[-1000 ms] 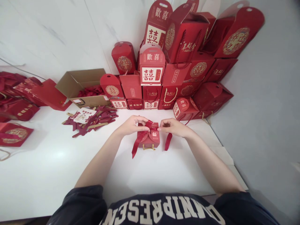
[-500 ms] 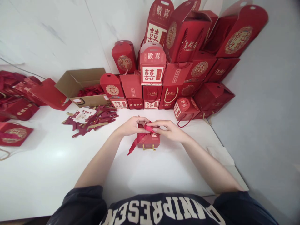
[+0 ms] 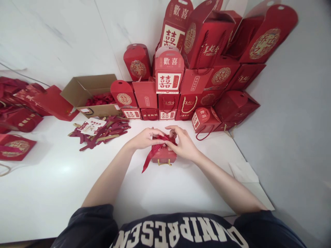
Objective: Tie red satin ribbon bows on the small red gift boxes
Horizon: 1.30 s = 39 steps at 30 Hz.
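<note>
A small red box (image 3: 168, 157) with a gold cord handle facing me sits on the white table. Red ribbon (image 3: 151, 157) crosses its top, one tail hanging down past the box's left side. My left hand (image 3: 148, 138) pinches the ribbon between thumb and fingers above the box. From the right, my right hand (image 3: 184, 144) has its thumb tip at the ribbon close to the left fingertips, with the index finger arched above. The ribbon's middle is partly hidden by the fingers.
Red gift boxes (image 3: 169, 82) are stacked against the wall behind. At the left stand an open cardboard box (image 3: 100, 111) of red ribbon, a pile of dark red strips (image 3: 111, 132) with a white card (image 3: 93, 126), and more red boxes (image 3: 20, 120). A grey wall (image 3: 292, 131) bounds the right.
My right hand has turned, its fingers lifting and spreading from the ribbon loop while the thumb points at the middle. The ribbon tail has shifted slightly right. My left hand has barely moved.
</note>
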Each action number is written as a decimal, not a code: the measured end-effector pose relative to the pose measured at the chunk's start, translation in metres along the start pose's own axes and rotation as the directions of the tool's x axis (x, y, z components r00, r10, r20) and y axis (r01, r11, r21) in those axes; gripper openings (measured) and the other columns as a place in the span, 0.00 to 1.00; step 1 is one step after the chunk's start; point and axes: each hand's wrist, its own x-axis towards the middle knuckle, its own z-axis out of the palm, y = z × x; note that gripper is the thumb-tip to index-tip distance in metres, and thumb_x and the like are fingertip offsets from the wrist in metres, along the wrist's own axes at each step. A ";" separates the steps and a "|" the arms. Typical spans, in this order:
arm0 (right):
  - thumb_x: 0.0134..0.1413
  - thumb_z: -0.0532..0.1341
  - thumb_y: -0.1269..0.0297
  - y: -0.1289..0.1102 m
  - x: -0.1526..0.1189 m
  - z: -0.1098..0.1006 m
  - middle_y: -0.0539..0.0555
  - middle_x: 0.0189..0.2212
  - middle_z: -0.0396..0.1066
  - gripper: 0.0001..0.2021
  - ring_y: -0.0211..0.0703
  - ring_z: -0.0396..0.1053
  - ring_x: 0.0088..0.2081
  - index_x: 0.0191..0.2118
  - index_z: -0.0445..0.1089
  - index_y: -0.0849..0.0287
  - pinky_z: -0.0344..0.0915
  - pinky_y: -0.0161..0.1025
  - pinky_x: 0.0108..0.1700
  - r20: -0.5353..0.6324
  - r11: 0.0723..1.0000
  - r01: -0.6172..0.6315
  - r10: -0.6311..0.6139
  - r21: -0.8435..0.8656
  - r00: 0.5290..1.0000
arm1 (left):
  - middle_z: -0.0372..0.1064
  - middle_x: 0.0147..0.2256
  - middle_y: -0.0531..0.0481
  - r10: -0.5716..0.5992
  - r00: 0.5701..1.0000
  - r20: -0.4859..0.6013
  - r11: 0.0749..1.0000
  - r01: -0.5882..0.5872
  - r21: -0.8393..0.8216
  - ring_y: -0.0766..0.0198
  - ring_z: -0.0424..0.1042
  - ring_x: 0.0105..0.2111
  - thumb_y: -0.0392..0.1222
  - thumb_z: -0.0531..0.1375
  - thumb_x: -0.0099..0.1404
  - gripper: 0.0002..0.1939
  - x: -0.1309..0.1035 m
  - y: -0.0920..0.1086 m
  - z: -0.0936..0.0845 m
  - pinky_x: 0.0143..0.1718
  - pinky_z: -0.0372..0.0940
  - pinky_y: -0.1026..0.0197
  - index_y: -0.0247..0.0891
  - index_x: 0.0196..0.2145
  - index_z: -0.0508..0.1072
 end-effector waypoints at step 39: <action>0.56 0.56 0.71 0.018 -0.001 -0.002 0.54 0.50 0.66 0.14 0.49 0.62 0.55 0.41 0.76 0.48 0.56 0.53 0.60 0.139 0.939 0.182 -0.230 0.293 0.963 | 0.66 0.31 0.52 -0.100 0.995 -0.013 0.975 0.096 -0.202 0.68 0.67 0.32 0.48 0.60 0.62 0.14 0.000 -0.001 -0.001 0.35 0.61 0.64 0.34 0.31 0.65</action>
